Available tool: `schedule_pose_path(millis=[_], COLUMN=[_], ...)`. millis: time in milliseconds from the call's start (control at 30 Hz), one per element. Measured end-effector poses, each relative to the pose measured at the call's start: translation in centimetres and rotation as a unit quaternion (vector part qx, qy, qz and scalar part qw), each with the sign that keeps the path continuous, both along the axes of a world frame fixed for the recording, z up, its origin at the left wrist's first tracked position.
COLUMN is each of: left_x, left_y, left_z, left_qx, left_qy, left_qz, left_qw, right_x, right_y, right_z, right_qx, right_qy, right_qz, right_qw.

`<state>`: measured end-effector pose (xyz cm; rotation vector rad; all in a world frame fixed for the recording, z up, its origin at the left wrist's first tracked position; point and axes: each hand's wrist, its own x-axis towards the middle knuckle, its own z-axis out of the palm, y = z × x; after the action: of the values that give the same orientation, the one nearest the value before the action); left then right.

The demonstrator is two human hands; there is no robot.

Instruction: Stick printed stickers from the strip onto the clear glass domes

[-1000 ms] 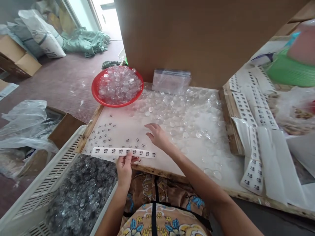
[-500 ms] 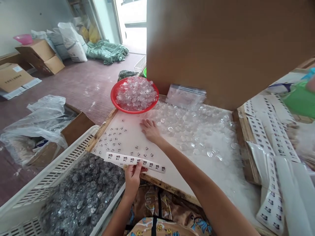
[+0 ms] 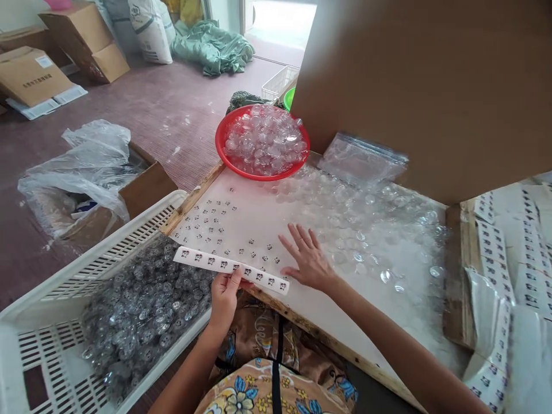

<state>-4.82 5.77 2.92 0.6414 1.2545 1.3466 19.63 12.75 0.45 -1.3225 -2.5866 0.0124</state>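
My left hand (image 3: 225,294) pinches a white sticker strip (image 3: 211,262) printed with a row of small dark figures, thumb on top, over the front edge of the white tabletop (image 3: 310,319). My right hand (image 3: 308,259) hovers or rests just past the strip's right end, fingers spread, with nothing in it; whether it touches the surface I cannot tell. Small pieces bearing the same dark figure (image 3: 210,230) lie scattered on the tabletop beyond the strip. Many clear round pieces (image 3: 366,230) are spread over the right half.
A red basin (image 3: 222,150) heaped with clear discs stands at the back-left corner. A white slotted crate (image 3: 142,221) holding shiny printed pieces (image 3: 146,310) sits at left. Behind is a tall cardboard sheet (image 3: 414,86) with a plastic bag (image 3: 362,158). More sticker strips (image 3: 491,253) lie at right.
My right hand has come back toward me and to the right, from near the basin to beside the strip's end. My left hand keeps the strip. The view has tilted down.
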Motion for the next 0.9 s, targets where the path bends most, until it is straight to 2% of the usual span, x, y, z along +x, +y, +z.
schedule_pose_path(millis=[67,133,233,400,467,533,633,700,767,833,900], left_x=[-1.1,-2.5,-4.8,-7.9,-8.8,-9.8,-11.3,-12.3,-13.2,-13.8,-14.4], left_y=[0.2,0.6,1.0,1.1,1.0,0.9,0.7,0.7,0.7,0.7,0.7], left_z=[0.5,1.4,2.7,4.3,4.6,4.8,5.3,5.7,6.0,6.2,6.3], left_qx=[0.006,0.014,0.032,0.055,0.060,0.066,0.087,0.103,0.113,0.119,0.121], left_qy=[-0.016,-0.020,-0.016,-0.006,-0.004,-0.001,0.014,0.028,0.034,0.031,0.025], left_qz=[0.049,0.097,0.160,0.247,0.272,0.290,0.317,0.330,0.335,0.341,0.355], left_qw=[0.999,0.995,0.986,0.967,0.960,0.955,0.944,0.938,0.935,0.932,0.927], right_x=[-1.0,-2.6,-6.2,-15.0,-19.0,-22.6,-26.8,-28.3,-28.8,-28.2,-26.7], right_y=[-1.3,-1.9,-0.4,5.6,7.2,7.6,6.0,4.6,4.0,4.9,7.2], right_z=[-0.5,-1.2,-1.8,-0.7,-0.2,0.0,-0.1,-0.3,-0.3,0.1,0.7], right_qx=[-0.024,-0.049,-0.083,-0.129,-0.141,-0.158,-0.203,-0.231,-0.253,-0.267,-0.258], right_qy=[-0.001,-0.005,-0.005,0.009,0.021,0.030,0.049,0.096,0.162,0.222,0.266], right_qz=[0.063,0.096,0.097,0.094,0.115,0.155,0.239,0.293,0.320,0.312,0.259], right_qw=[0.998,0.994,0.992,0.987,0.983,0.975,0.948,0.923,0.899,0.885,0.892])
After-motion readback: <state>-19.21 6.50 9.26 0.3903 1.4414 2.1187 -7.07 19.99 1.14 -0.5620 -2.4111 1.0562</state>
